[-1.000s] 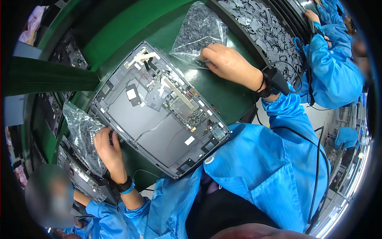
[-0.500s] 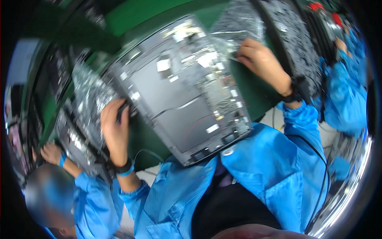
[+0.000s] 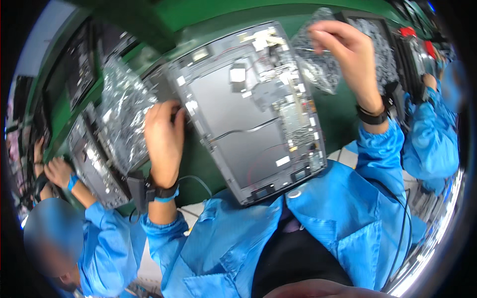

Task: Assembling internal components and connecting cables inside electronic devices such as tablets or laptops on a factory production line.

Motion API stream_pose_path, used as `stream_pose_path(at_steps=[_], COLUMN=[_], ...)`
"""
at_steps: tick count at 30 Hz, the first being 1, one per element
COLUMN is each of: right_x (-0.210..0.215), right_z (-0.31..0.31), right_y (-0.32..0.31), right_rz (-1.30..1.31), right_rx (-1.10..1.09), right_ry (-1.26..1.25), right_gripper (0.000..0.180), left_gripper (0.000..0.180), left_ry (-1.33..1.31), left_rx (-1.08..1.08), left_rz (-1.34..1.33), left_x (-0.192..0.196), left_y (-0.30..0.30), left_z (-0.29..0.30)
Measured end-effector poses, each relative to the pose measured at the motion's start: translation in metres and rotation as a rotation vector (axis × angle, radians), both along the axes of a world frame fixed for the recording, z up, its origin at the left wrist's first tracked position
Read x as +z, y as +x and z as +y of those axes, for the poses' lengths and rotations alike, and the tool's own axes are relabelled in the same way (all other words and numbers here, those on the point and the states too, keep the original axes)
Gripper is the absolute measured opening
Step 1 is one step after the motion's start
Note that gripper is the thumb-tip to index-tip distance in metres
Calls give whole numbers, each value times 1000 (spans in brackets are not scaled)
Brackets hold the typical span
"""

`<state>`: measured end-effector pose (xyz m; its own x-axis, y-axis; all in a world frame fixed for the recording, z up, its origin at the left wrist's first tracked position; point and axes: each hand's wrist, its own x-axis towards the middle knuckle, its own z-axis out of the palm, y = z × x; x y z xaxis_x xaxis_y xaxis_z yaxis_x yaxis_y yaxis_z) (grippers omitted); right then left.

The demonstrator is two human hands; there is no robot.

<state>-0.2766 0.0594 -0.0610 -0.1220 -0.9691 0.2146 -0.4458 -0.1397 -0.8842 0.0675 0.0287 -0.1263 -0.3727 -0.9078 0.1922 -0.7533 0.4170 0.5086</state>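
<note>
An open flat electronics housing (image 3: 238,109), tablet- or laptop-like, lies tilted in front of me. Along its right side runs a green circuit board (image 3: 293,124), and a black cable (image 3: 246,130) crosses its middle. My left hand (image 3: 164,136) is beside the housing's left edge, its fingers curled toward the thumb around something dark and small that I cannot make out. Up at the far right, my right hand (image 3: 350,52) hovers over a clear plastic bag (image 3: 318,74) of small dark pieces. Thumb and index finger are pinched; whatever they hold is too small to name.
Another clear plastic bag (image 3: 124,116) lies left of my left hand, next to a second opened housing (image 3: 97,164). A tray of small dark pieces (image 3: 380,47) stands at the far right. Co-workers in blue sleeves (image 3: 112,248) work at both sides of the green bench (image 3: 198,174).
My right hand has lifted away from the housing's right side, farther up over the bag. My left hand stays by the left edge. The whole view has shifted, so the housing appears farther right.
</note>
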Motion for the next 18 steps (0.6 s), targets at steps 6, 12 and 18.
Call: stream_pose_path(at_steps=[6, 12, 18], right_x=[-3, -19, -25], right_z=[-34, -47, -54], right_y=[8, 7, 13], right_rz=[-285, -108, -66], right_rx=[98, 135, 173], right_ry=[197, 112, 103], right_gripper=[23, 22, 18], left_gripper=[8, 10, 15], left_ry=[40, -74, -78], left_rx=[23, -51, -8], left_rz=[-73, -141, -116], left_x=[10, -2, -10], left_y=[4, -7, -3], left_z=[8, 8, 13])
